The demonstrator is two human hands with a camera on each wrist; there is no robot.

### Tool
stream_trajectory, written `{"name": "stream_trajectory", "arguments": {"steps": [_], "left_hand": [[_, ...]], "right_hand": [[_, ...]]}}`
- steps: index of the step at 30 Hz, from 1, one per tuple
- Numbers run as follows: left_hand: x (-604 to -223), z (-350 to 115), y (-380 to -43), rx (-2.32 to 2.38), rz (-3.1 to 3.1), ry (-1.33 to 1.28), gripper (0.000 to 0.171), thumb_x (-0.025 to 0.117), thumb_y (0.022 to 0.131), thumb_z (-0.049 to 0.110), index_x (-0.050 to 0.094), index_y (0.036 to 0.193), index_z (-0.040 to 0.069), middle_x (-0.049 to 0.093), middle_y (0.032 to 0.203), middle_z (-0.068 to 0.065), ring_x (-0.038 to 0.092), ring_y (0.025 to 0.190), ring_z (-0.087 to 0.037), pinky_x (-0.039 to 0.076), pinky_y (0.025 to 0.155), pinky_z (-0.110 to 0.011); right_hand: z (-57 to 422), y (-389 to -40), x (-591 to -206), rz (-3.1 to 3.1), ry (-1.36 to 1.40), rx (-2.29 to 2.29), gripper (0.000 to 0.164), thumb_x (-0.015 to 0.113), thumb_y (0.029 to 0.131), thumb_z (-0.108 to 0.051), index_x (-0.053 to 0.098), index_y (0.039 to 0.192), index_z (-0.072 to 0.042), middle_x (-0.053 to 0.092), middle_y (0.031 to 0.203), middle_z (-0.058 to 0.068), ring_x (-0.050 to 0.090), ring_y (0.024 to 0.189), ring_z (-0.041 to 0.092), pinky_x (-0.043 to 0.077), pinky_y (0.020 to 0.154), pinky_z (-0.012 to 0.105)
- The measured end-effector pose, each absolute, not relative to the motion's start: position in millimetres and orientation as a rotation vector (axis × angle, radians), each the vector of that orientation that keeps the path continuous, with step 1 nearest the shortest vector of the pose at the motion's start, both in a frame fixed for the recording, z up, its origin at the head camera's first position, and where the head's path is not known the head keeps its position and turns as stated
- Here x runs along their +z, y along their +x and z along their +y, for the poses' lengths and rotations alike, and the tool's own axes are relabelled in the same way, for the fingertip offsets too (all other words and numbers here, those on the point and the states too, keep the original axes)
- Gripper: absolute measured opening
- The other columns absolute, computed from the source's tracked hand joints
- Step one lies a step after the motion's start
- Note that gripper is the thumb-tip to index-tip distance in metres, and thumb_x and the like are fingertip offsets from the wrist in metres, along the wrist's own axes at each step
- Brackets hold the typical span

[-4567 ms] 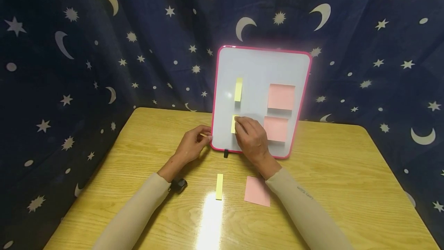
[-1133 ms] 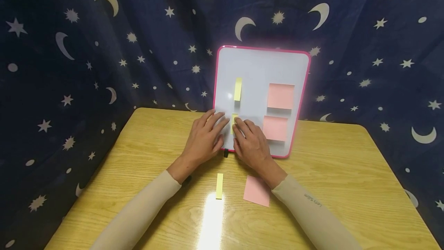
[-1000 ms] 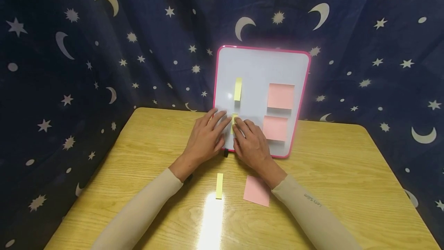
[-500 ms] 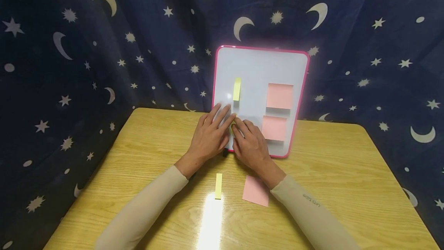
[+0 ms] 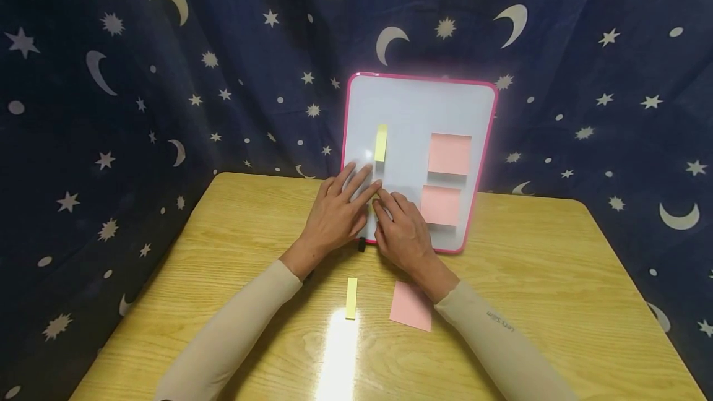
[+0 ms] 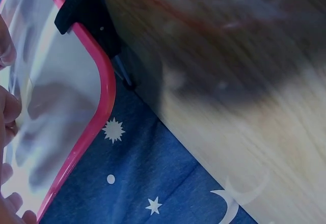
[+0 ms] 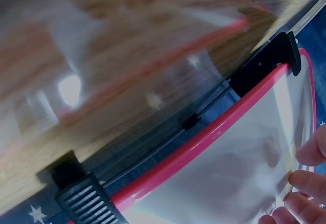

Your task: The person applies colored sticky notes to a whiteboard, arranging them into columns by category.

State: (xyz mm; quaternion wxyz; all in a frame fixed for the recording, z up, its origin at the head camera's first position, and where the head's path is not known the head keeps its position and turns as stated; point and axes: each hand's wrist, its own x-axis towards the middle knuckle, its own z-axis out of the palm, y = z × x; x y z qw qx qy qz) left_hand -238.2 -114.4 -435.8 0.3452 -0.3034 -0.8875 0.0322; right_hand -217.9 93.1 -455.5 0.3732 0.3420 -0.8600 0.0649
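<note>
A pink-rimmed whiteboard (image 5: 412,104) stands tilted back. My left hand (image 5: 331,218) lies over its lower left part with fingers straight and spread, index fingertip at the top of the lower yellow sticky note. That narrow note (image 5: 373,210) is mostly hidden behind both hands. My right hand (image 5: 405,228) rests its fingertips on the board along the note's right side, fingers loosely bent. In the right wrist view its fingertips (image 7: 308,183) meet the white surface. Another yellow sticky note (image 5: 381,143) hangs above, and two pink sticky notes (image 5: 449,154) are at the right.
On the wooden table (image 5: 529,277) lie a narrow yellow sticky note (image 5: 351,299) and a square pink sticky note (image 5: 411,308), nearer than the board. Black stand clips (image 7: 84,198) grip the board's bottom rim. A dark blue curtain (image 5: 250,67) with moons and stars hangs behind.
My left hand has moved from the board's lower left edge onto its face, its index finger sliding up and right to the note. My right hand no longer pinches the note; its fingertips rest there.
</note>
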Motion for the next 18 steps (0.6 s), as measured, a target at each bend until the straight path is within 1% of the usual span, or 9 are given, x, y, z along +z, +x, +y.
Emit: {"name": "stream_trajectory", "arguments": {"steps": [4, 11, 18], "left_hand": [[-436.4, -114.9, -236.8, 0.079, -2.313, -0.765, 0.062, 0.058, 0.101, 0.037, 0.047, 0.162, 0.028, 0.030, 0.174, -0.004, 0.023, 0.161, -0.030, 0.037, 0.114, -0.052], [-438.6, -118.2, -235.0, 0.061, -2.300, -0.736, 0.062, 0.060, 0.100, 0.036, 0.049, 0.160, 0.028, 0.033, 0.172, -0.004, 0.027, 0.160, -0.030, 0.041, 0.110, -0.053], [-440.2, -121.6, -233.8, 0.049, -2.324, -0.719, 0.061, 0.060, 0.100, 0.036, 0.049, 0.160, 0.029, 0.033, 0.173, -0.003, 0.024, 0.161, -0.029, 0.037, 0.112, -0.053]], "right_hand": [[93.0, -217.7, -455.5, -2.214, 0.875, 0.162, 0.042, 0.061, 0.093, -0.012, 0.071, 0.130, 0.004, 0.061, 0.145, 0.019, 0.059, 0.120, 0.036, 0.055, 0.093, 0.046], [92.7, -217.9, -455.7, -2.201, 0.878, 0.168, 0.042, 0.061, 0.092, -0.011, 0.071, 0.129, 0.005, 0.062, 0.144, 0.020, 0.060, 0.120, 0.036, 0.055, 0.094, 0.047], [93.7, -218.5, -456.8, -2.203, 0.879, 0.166, 0.042, 0.062, 0.091, -0.011, 0.071, 0.129, 0.005, 0.061, 0.145, 0.019, 0.060, 0.121, 0.037, 0.055, 0.094, 0.046]]}}
